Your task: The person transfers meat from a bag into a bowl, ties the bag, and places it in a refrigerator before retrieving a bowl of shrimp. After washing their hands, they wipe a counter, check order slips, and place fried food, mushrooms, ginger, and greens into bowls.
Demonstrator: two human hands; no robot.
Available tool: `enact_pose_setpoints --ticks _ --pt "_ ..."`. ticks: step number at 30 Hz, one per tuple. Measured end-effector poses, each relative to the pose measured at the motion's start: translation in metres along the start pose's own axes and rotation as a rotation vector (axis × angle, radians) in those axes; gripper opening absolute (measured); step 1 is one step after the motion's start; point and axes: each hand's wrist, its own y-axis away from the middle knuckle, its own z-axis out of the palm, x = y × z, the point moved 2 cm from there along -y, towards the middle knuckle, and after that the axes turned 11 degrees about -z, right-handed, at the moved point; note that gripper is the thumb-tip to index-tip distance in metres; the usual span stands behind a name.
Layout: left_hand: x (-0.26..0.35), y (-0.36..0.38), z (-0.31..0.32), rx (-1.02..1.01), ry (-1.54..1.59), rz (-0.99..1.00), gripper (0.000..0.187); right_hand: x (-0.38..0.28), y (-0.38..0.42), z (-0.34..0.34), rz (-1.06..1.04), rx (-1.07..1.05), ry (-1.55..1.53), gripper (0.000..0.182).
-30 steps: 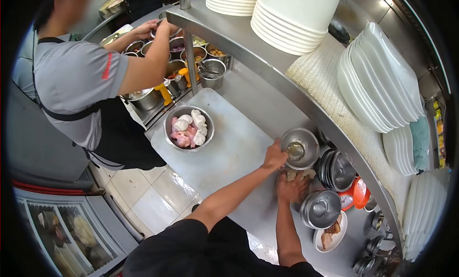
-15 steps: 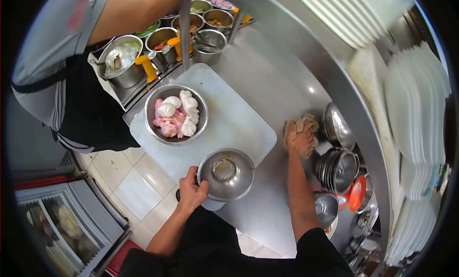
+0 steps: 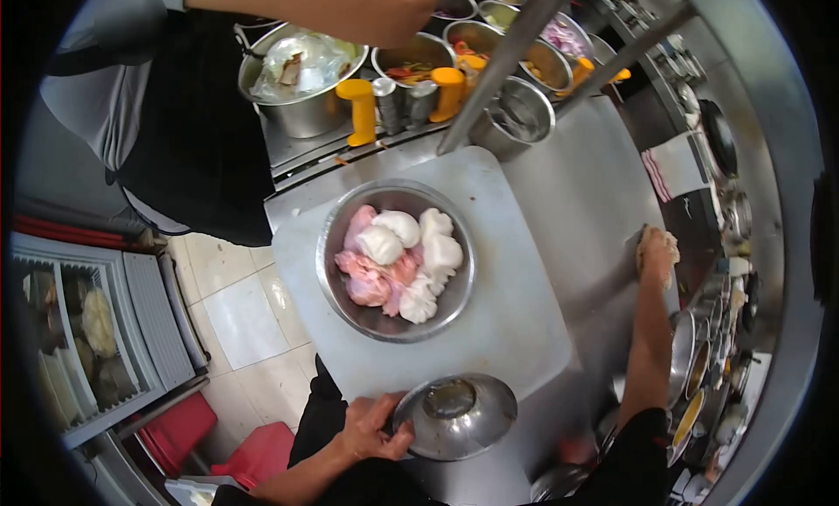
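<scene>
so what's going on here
The person's left hand holds a small steel bowl by its rim, with some residue in the bottom. Their right hand is on a crumpled cloth out on the metal counter. Between the hands and the containers at the back, a larger steel bowl of raw meat and white, pleated pieces sits on the cutting board. A co-worker's arm reaches across the top.

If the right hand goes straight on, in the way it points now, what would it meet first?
The right hand would probably meet the red-striped white cloth beyond the steel counter, though depth is unclear here.
</scene>
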Motion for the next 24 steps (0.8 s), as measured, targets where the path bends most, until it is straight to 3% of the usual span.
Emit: enact_pose_setpoints --ticks 2,4,5,7,9,11,13,17,20,24 --pt "-0.005 0.001 0.001 0.002 0.041 -0.028 0.031 -0.025 -0.018 -0.028 -0.014 -0.017 -0.078 0.027" --pt "-0.003 0.001 0.001 0.022 0.010 -0.005 0.033 -0.051 -0.048 -0.017 -0.243 0.134 -0.118 0.025" --pt "-0.004 0.000 0.003 0.046 0.031 0.005 0.033 -0.087 -0.044 -0.047 -0.403 0.147 0.046 0.026" --pt "-0.002 -0.003 0.003 0.049 0.023 0.009 0.034 -0.122 -0.084 -0.004 -0.421 0.409 -0.128 0.034" --pt "0.001 -0.003 0.002 0.065 -0.011 0.027 0.033 -0.203 -0.046 -0.073 -0.072 0.352 -0.512 0.048" --pt "0.001 -0.002 0.004 0.064 -0.034 0.032 0.033 -0.231 -0.015 -0.082 -0.257 0.343 -0.634 0.058" --pt "0.000 0.002 0.003 0.052 -0.031 -0.029 0.032 -0.231 0.029 -0.096 -0.457 0.385 -0.763 0.055" --pt "-0.012 0.003 0.009 0.029 0.180 -0.147 0.024 -0.184 0.106 -0.110 -0.558 0.358 -0.987 0.048" --pt "-0.018 0.004 0.016 0.043 0.438 -0.243 0.018 -0.134 0.169 -0.098 -0.297 0.341 -1.087 0.046" --pt "-0.015 0.003 0.009 -0.117 0.334 -0.222 0.016 -0.092 0.265 -0.088 0.044 0.404 -0.846 0.044"
